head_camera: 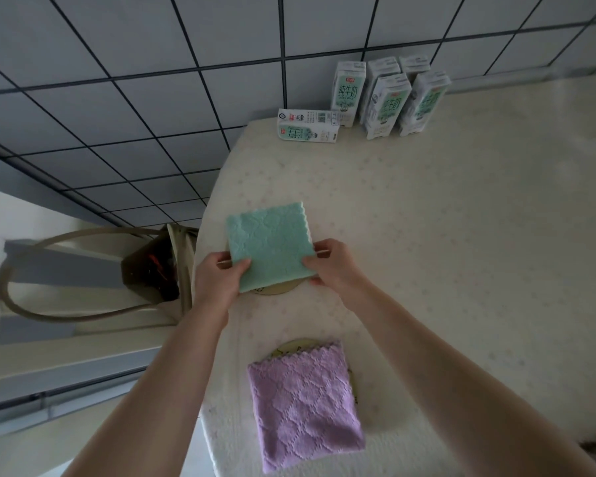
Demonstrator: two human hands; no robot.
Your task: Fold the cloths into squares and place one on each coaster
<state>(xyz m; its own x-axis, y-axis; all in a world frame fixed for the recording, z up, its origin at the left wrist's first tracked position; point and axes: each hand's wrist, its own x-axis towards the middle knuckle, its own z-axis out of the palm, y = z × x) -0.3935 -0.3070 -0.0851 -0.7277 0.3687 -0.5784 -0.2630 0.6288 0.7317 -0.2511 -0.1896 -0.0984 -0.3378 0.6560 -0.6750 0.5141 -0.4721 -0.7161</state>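
Table (461,235) has a cream cover w/ faint dots, and its rounded edge runs down the left side of the view. Nearest: purple cloth (305,404), folded to a rough square, lying flat on the near coaster (291,347). Only the coaster's far rim and a sliver at the right show.

Both bare forearms reach fwd past it. L hand (215,280) pinches the green cloth (270,244) at its near-left corner, thumb on top, fingers curled under. R hand (336,266) pinches the near-right corner the same way, thumb on top. Green cloth is a folded square w/ a scalloped edge at the right, spread over the far coaster (279,289), whose near rim pokes out below, between the hands. Can't tell if the cloth is fully down on it.

Left of the table, lower down, is a beige tote bag (152,266) w/ long looping straps, mouth open.

At the far end one milk carton (307,127) lies on its side, w/ a group of upright cartons (389,98) just beside it, near the wall (152,80) of grey square tiles w/ dark grout.
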